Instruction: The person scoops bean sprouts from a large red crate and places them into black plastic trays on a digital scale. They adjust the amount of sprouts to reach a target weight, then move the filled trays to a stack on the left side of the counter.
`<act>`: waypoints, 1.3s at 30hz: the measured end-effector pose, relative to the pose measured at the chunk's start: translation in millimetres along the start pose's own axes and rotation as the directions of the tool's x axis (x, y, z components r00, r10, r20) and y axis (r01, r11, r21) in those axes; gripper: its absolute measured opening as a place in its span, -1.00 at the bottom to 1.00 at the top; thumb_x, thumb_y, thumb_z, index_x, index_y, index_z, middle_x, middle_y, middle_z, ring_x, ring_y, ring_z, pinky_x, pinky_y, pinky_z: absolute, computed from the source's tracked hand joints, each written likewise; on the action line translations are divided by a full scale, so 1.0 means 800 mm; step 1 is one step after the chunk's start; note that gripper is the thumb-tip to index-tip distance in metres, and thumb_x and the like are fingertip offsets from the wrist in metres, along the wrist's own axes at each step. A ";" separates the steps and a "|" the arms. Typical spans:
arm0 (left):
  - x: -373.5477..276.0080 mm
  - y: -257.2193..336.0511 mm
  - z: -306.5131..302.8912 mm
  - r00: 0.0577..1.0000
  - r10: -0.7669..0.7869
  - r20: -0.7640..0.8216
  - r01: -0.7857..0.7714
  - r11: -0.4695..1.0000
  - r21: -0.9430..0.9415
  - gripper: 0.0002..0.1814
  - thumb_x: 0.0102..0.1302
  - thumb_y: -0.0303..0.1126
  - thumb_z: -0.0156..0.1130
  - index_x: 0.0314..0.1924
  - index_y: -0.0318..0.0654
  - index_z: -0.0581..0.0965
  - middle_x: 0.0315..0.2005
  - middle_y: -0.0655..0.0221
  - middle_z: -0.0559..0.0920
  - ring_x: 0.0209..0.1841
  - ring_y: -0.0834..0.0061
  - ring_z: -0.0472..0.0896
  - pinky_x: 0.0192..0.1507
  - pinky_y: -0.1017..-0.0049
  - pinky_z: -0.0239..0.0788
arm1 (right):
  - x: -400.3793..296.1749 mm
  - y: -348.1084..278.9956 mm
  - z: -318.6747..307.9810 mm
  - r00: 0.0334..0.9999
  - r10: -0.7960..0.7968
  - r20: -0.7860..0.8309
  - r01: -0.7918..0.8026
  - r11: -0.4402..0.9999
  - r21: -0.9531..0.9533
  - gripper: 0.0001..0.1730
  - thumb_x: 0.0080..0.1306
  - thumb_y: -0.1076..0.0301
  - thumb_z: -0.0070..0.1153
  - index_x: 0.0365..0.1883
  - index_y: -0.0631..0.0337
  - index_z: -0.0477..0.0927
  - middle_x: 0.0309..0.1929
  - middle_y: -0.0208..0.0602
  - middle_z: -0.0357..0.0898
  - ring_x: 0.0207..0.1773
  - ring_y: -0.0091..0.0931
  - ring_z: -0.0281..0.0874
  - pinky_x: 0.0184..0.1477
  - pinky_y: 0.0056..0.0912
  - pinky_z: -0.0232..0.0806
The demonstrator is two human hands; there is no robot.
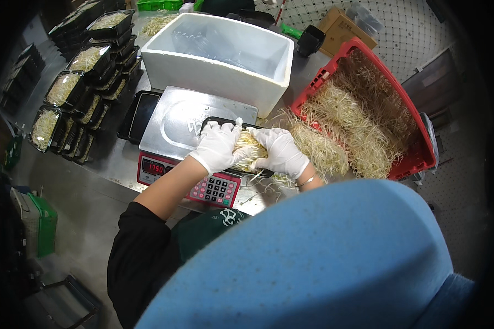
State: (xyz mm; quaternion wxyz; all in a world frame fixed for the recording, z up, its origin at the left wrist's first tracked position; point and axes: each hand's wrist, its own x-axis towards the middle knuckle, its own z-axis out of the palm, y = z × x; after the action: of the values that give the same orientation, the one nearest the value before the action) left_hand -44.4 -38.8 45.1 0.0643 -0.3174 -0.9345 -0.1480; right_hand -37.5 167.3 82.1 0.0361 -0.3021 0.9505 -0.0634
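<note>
My left hand, in a white glove, lies over the left part of a black plastic tray, its thumb against a bundle of bean sprouts. From the right, my gloved right hand cups the same bundle, so the sprouts are held between both hands in the tray. The tray sits across the right side of the steel pan of a red digital scale. A lit display shows on the scale's left front. Loose bean sprouts are heaped on the steel table just right of my right hand.
A white foam box holding clear plastic stands behind the scale. A red crate lies tipped at right, bean sprouts spilling out. Stacked packed trays line the left. An empty black tray sits beside the scale. Another person's gloved hand shows behind.
</note>
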 end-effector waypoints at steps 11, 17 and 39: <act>-0.103 -0.130 -0.035 0.886 -0.394 -0.243 0.039 0.587 -0.809 -0.41 0.55 -0.07 -0.17 0.35 -0.42 0.26 0.29 0.15 0.38 0.32 0.39 0.33 0.35 0.38 0.12 | -0.156 0.053 0.026 0.906 0.288 -0.309 0.016 0.707 0.707 0.18 -0.16 0.17 0.55 0.40 0.31 0.19 0.39 -0.11 0.25 0.42 -0.31 0.20 0.45 -0.26 0.00; -0.044 -0.075 -0.032 0.968 -0.222 -0.116 0.076 0.702 -0.708 -0.31 0.44 0.05 0.00 0.35 -0.35 0.24 0.16 0.09 0.46 0.19 0.28 0.44 0.24 0.35 0.24 | -0.055 -0.008 0.001 0.915 -0.100 -0.390 0.135 0.989 0.064 0.31 -0.21 -0.27 0.43 0.39 0.35 0.18 0.36 0.04 0.26 0.39 -0.10 0.21 0.42 0.00 -0.03; 0.008 -0.007 -0.012 0.985 0.145 0.091 -0.134 0.984 -0.118 0.06 0.09 0.15 0.28 0.42 -0.36 0.10 0.16 0.00 0.44 -0.06 0.10 0.51 0.03 0.23 0.34 | -0.058 0.054 0.038 0.915 0.272 -0.297 -0.034 0.787 0.616 -0.64 0.15 0.52 0.28 -0.05 0.09 0.68 -0.25 -0.29 0.61 -0.22 -0.41 0.54 -0.08 -0.45 0.42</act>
State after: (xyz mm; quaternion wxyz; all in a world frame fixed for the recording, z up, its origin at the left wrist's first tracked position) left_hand -52.6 -42.9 54.3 0.0100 -0.3924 -0.9022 -0.1788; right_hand -21.3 225.9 47.5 -0.0450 -0.1777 0.8921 -0.4130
